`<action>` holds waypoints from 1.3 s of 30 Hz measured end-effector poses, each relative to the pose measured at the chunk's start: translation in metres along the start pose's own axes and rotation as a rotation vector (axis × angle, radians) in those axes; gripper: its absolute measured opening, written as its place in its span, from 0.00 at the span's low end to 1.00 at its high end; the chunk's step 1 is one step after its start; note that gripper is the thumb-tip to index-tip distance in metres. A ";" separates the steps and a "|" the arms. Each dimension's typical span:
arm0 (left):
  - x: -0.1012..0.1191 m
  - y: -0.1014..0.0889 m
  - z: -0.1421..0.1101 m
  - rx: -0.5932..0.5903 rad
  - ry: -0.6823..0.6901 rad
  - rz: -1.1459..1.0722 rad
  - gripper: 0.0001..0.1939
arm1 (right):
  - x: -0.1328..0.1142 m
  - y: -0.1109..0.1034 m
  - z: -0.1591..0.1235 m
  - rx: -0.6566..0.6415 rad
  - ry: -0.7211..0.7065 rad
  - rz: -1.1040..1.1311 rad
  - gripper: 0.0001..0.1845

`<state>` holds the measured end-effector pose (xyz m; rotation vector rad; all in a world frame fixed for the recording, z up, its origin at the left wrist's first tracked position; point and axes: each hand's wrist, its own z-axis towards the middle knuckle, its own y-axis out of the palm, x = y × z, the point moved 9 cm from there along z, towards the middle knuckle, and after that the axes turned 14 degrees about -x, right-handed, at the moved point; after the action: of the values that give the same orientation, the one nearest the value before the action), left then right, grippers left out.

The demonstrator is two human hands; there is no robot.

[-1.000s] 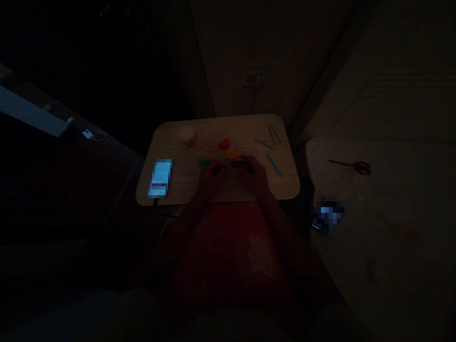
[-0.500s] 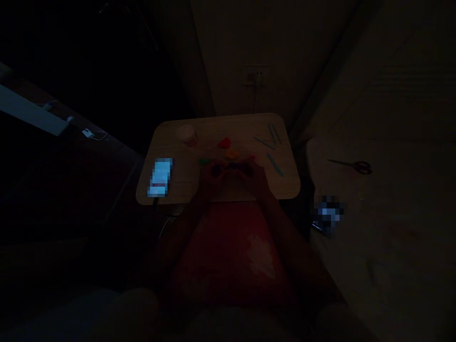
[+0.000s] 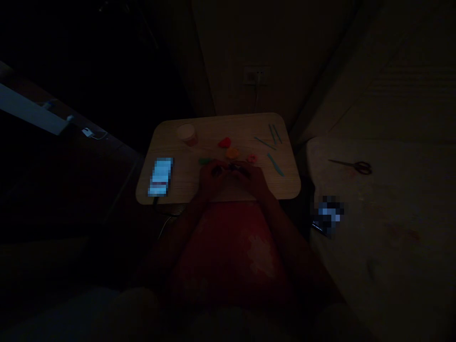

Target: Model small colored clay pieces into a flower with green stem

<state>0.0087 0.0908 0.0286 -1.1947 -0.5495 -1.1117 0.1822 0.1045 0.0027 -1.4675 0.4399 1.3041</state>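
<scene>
Left grip [image 3: 212,175] | right grip [image 3: 252,175] | dark piece [image 3: 237,167] between, mostly hidden | finger contact unclear

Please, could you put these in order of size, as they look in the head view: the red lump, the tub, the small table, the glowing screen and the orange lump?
1. Small table
2. Glowing screen
3. Tub
4. Red lump and orange lump: too alike to rank.

Seemingly red clothing [image 3: 224,237] with a pale, uneven patch [image 3: 261,254]; bare forearms [image 3: 187,216].
</scene>
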 end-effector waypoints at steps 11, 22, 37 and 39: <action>0.007 -0.002 0.000 0.017 0.022 0.022 0.03 | -0.005 -0.001 0.000 0.003 -0.063 0.037 0.20; 0.014 0.003 0.000 -0.029 0.117 0.093 0.05 | -0.005 0.003 0.000 -0.053 -0.043 0.047 0.20; -0.002 -0.001 0.000 0.019 -0.015 0.013 0.06 | -0.008 -0.003 -0.001 -0.001 -0.089 0.134 0.20; -0.004 0.000 0.000 0.009 -0.036 0.006 0.07 | -0.008 -0.003 -0.001 -0.008 -0.086 0.136 0.19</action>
<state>0.0069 0.0919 0.0256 -1.2097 -0.5774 -1.0829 0.1823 0.1019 0.0107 -1.4021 0.4845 1.4729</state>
